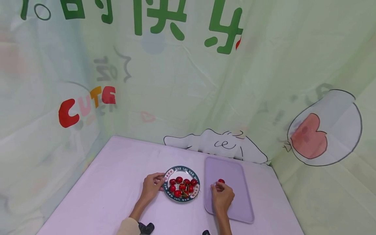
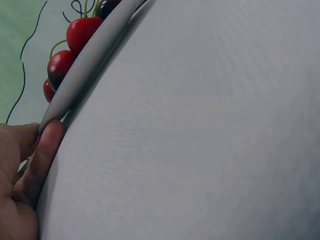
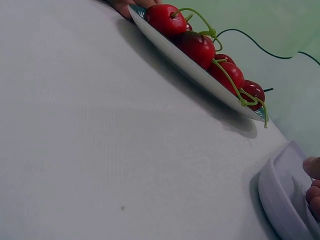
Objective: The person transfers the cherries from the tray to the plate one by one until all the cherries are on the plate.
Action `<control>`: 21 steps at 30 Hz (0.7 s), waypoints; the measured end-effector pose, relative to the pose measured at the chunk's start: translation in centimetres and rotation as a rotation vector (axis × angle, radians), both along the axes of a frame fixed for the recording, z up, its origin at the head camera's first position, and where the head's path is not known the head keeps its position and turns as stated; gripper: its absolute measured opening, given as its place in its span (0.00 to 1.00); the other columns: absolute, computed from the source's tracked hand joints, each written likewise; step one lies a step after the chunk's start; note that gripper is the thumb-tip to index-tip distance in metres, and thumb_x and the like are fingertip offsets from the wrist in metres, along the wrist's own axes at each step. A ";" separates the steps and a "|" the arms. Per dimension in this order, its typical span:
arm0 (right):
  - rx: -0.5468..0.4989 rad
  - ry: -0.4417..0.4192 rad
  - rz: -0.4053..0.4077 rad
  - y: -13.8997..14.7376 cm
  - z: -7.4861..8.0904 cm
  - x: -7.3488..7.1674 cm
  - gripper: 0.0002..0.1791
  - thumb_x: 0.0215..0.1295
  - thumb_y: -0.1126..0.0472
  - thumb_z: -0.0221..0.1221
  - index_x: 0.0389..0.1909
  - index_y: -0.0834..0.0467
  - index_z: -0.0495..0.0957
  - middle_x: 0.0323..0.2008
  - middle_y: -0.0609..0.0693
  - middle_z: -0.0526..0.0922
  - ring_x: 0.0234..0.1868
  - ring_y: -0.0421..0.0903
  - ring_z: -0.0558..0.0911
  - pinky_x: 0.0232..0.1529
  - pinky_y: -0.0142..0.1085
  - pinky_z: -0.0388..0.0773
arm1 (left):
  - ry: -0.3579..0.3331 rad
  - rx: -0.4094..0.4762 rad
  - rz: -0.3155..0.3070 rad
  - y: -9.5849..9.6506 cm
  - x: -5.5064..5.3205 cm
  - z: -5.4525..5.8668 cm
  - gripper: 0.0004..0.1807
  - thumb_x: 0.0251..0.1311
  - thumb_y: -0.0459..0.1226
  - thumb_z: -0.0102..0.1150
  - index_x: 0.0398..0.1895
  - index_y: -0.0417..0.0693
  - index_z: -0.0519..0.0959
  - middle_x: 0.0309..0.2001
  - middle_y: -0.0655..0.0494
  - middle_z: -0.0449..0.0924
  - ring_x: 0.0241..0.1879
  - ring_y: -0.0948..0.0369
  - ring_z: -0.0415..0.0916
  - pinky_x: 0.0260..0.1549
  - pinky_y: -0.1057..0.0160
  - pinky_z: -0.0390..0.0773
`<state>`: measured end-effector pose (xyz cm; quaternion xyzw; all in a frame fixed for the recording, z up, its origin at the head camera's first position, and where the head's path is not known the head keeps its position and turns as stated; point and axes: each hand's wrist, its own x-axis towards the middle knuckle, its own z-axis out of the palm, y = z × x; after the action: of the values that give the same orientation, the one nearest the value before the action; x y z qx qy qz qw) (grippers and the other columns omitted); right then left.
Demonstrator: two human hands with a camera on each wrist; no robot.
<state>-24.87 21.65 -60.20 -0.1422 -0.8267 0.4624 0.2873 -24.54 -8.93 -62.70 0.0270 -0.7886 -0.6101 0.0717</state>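
Observation:
A round plate (image 1: 182, 200) with a dark green patterned rim holds several red cherries (image 1: 182, 187) with green stems. My left hand (image 1: 151, 187) grips the plate's left edge; in the left wrist view the thumb and a finger (image 2: 49, 142) pinch its rim. Over the lilac tray (image 1: 232, 168), my right hand (image 1: 222, 197) has its fingers curled at a single red cherry (image 1: 221, 180), which shows just past the fingertips. In the right wrist view only part of this hand (image 3: 314, 187) appears, at the tray's edge, and the cherry is hidden there.
Both plate and tray stand on a pale table (image 1: 117, 176), the plate to the left of the tray. A printed curtain (image 1: 182, 98) hangs behind the table and along its sides. Dark objects (image 1: 146, 228) show near the wrists.

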 end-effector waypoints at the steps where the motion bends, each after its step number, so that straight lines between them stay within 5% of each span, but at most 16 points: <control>1: 0.004 -0.002 -0.002 0.0 0.0 0.0 0.10 0.58 0.71 0.77 0.40 0.69 0.91 0.32 0.63 0.91 0.28 0.43 0.85 0.30 0.16 0.74 | 0.000 0.000 -0.002 0.0 0.0 0.0 0.16 0.74 0.33 0.68 0.62 0.40 0.86 0.41 0.48 0.87 0.28 0.62 0.82 0.28 0.71 0.87; 14: 0.042 -0.029 -0.017 0.4 -1.2 -1.3 0.07 0.59 0.70 0.77 0.38 0.68 0.92 0.29 0.61 0.91 0.25 0.43 0.84 0.28 0.22 0.74 | -0.001 -0.001 -0.006 0.1 -0.2 -0.3 0.16 0.74 0.33 0.68 0.62 0.41 0.86 0.41 0.48 0.86 0.26 0.64 0.83 0.28 0.72 0.87; 21: 0.032 -0.048 -0.008 0.2 -0.4 -1.0 0.06 0.59 0.71 0.76 0.37 0.68 0.92 0.30 0.62 0.91 0.25 0.45 0.84 0.28 0.23 0.75 | 0.012 -0.009 -0.007 -0.1 -0.4 -0.6 0.17 0.74 0.34 0.68 0.62 0.41 0.86 0.41 0.49 0.86 0.26 0.64 0.83 0.28 0.72 0.87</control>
<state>-25.87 21.86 -60.62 -0.1521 -0.8400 0.4445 0.2717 -24.95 -9.01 -63.34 0.0204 -0.7909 -0.6071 0.0746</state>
